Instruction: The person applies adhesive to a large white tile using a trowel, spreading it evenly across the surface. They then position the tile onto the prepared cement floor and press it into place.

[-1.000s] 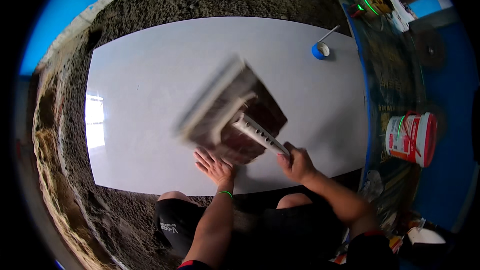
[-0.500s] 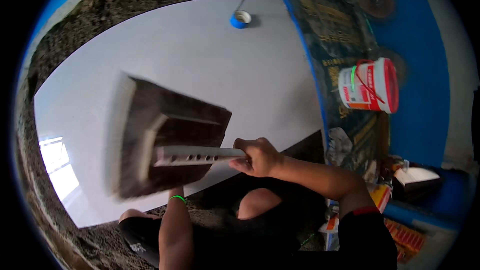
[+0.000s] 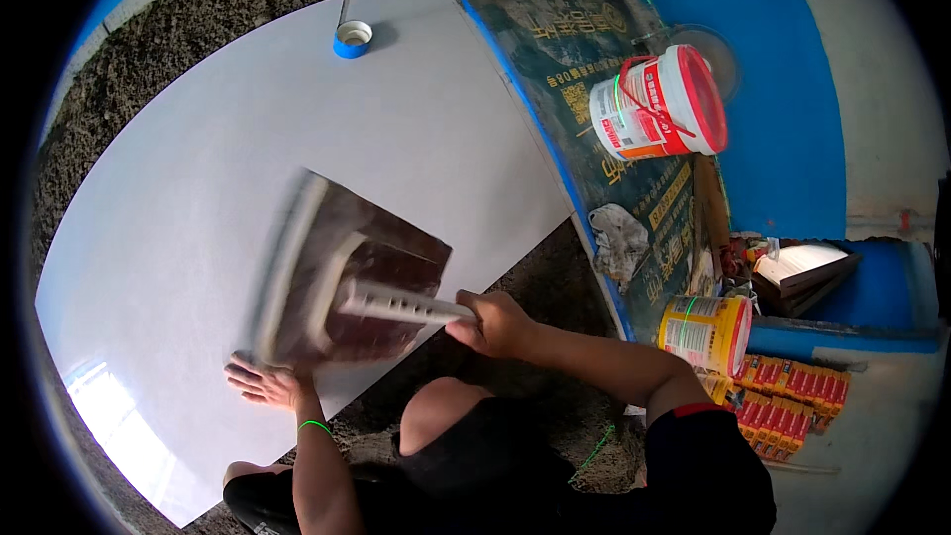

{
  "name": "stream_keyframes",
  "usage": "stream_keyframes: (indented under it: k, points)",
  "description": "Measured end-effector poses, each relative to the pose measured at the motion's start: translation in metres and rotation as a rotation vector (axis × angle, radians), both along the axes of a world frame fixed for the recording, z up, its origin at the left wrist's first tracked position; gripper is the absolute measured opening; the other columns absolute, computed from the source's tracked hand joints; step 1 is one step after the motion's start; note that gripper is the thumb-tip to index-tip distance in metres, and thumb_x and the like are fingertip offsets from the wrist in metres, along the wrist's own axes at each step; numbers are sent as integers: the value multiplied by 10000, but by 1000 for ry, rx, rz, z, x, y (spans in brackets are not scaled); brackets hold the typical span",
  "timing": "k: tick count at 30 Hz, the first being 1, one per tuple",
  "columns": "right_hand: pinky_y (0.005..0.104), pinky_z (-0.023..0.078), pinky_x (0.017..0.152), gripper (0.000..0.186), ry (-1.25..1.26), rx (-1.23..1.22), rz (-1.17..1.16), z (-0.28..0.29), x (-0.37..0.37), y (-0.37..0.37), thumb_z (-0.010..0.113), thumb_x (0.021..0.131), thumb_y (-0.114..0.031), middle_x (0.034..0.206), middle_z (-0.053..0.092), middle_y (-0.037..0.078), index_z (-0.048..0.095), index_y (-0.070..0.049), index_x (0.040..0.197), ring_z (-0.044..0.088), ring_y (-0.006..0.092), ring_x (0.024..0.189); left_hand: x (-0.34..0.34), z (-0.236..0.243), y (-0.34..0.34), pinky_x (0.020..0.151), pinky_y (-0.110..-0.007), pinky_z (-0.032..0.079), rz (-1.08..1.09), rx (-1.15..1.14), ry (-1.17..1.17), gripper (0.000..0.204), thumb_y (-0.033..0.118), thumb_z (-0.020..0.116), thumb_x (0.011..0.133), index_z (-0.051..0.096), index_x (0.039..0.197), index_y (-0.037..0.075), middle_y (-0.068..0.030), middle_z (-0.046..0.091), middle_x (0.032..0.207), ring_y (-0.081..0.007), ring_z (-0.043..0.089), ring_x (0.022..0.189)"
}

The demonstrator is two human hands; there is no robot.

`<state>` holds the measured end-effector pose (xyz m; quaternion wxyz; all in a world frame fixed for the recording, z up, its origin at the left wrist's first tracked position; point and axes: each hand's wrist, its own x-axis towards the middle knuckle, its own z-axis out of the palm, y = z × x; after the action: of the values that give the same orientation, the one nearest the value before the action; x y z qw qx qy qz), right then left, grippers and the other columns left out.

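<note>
My right hand is closed around the pale, hole-pierced handle of a tile beater, a paddle with a wide, dark brown, blocky head and a cream edge. Slightly blurred, its head is over a large glossy white tile; whether it touches the surface I cannot tell. My left hand lies flat on the tile with fingers apart, just below the beater's head, which partly hides it. A green band circles the left wrist.
A round blue-and-white piece with a thin rod stands on the tile's far part. Rough mortar borders it. To the right are a red-lidded white bucket, a grey rag, a yellow bucket and orange-red packs.
The view has shifted, so tile and buckets appear farther left. My left hand, hidden before behind the beater, now shows on the tile. The beater remains in my right hand, its head turned slightly.
</note>
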<state>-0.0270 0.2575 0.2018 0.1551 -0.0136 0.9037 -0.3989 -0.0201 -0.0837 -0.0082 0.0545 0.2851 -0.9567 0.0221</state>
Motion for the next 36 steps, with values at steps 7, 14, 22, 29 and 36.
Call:
stream_keyframes:
  k: [7, 14, 22, 29, 36]
  points:
    - [448, 500, 634, 620, -461, 202, -371, -29, -28, 3, 513, 916, -558, 728, 634, 243, 633, 50, 892, 668, 384, 734, 1, -19, -5, 1122, -509, 202, -3, -73, 85, 597, 387, 309, 979, 237, 1516, 135, -161, 215, 1564, -332, 203, 1441]
    - [444, 485, 617, 616, -69, 34, -458, 12, 50, 33, 425, 954, -539, 720, 619, 237, 617, 47, 950, 650, 388, 698, -4, -20, 0, 1120, -522, 216, -17, -110, 27, 592, 395, 302, 991, 220, 1519, 139, -163, 207, 1564, -344, 195, 1442]
    - [478, 492, 642, 771, -336, 20, -535, -23, 5, 45, 315, 944, -652, 680, 605, 206, 611, 55, 860, 649, 386, 727, -8, -26, -16, 1106, -510, 245, -41, -165, 12, 590, 416, 298, 1000, 235, 1513, 132, -168, 241, 1551, -347, 240, 1423]
    - [518, 488, 680, 718, -149, 242, -559, -84, 65, 83, 313, 959, -606, 831, 639, 281, 614, 43, 1023, 622, 463, 830, -27, -13, 74, 1075, -561, 266, -142, -303, -313, 653, 472, 327, 993, 258, 1494, 58, -177, 280, 1534, -385, 263, 1403]
    - [486, 489, 696, 808, -276, 22, -684, -6, -6, 73, 292, 929, -681, 772, 628, 280, 622, 56, 900, 611, 486, 830, -79, -2, 211, 1144, -534, 180, -495, 88, 82, 706, 463, 386, 968, 206, 1504, 40, -219, 149, 1565, -369, 148, 1452]
